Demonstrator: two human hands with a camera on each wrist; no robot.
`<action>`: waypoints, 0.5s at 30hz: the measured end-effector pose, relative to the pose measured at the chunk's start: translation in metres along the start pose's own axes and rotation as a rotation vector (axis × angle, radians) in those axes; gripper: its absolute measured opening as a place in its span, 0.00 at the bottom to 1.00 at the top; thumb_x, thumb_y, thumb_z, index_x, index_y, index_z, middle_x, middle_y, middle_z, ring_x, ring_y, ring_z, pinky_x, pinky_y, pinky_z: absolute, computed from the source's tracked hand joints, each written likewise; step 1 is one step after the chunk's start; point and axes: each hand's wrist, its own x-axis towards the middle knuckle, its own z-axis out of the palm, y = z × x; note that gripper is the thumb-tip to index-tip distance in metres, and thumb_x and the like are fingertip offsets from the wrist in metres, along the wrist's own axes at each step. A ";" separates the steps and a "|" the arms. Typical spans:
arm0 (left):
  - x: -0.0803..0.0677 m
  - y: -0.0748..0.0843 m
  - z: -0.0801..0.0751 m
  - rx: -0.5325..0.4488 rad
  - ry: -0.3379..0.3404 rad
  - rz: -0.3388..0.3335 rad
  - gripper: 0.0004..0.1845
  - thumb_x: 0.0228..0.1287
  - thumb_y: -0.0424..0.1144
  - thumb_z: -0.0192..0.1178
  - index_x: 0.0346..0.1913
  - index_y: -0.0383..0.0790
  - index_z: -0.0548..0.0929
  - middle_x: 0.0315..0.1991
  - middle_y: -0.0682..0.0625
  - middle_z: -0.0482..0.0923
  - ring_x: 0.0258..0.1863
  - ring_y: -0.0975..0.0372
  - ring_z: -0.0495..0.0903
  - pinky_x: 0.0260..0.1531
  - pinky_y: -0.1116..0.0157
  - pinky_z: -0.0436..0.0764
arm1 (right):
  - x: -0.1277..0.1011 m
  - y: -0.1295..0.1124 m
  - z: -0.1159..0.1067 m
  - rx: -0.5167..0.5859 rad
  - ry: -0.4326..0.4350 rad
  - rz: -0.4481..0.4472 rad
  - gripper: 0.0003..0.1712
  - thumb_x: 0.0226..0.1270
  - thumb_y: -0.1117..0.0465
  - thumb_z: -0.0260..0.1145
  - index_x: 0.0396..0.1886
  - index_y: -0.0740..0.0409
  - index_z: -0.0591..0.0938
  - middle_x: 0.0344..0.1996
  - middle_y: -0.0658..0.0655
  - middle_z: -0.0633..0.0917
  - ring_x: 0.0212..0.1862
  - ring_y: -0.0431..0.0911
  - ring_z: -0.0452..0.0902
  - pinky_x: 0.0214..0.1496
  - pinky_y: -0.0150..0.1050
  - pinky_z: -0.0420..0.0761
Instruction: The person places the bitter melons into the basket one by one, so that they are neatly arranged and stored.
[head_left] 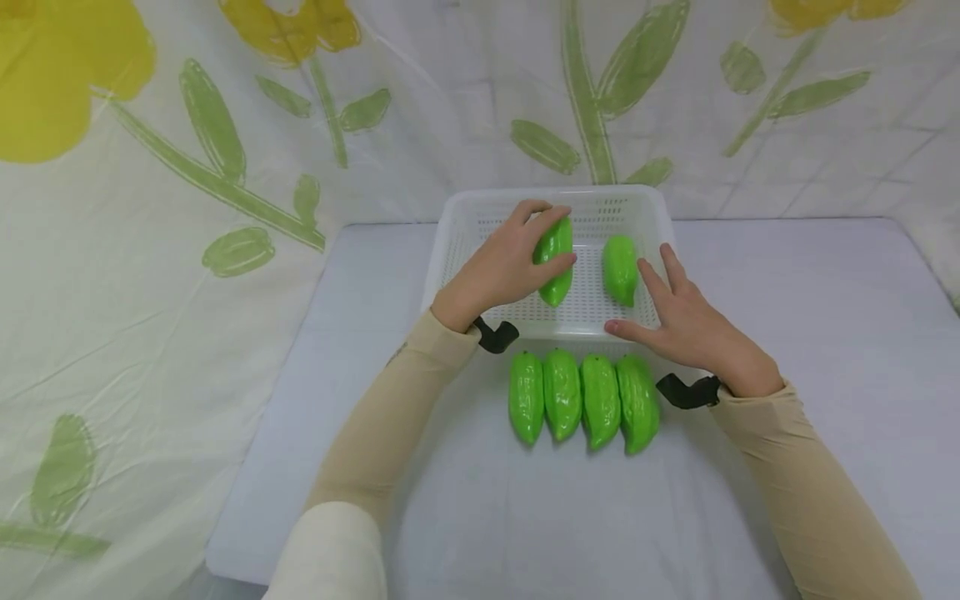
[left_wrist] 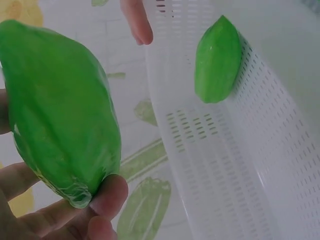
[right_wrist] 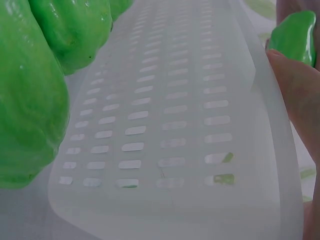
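My left hand [head_left: 517,254] grips an elongated, glossy green fruit [left_wrist: 62,110] over the left half of a white perforated basket [head_left: 660,208]. Its thumb and fingers lie on either side of the fruit, which points its tapered end toward me in the head view. A second green fruit [head_left: 619,268] sits inside the basket, right of centre. Beside that one, my right hand [head_left: 686,321] spreads its straight fingers over the basket's right front corner and holds nothing. Its thumb is right at the front rim.
Several more green fruits [head_left: 562,396] lie side by side in a row on the pale table [head_left: 465,508], just in front of the basket. A flower-patterned cloth [head_left: 450,100] hangs behind the table. Black straps [head_left: 686,392] circle both wrists.
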 end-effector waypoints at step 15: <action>0.043 -0.008 0.006 -0.003 -0.069 -0.085 0.36 0.77 0.56 0.56 0.81 0.49 0.63 0.77 0.42 0.61 0.60 0.56 0.78 0.59 0.59 0.80 | 0.001 0.000 -0.001 -0.002 -0.014 0.003 0.68 0.68 0.24 0.59 0.85 0.60 0.37 0.82 0.60 0.21 0.78 0.80 0.43 0.70 0.78 0.59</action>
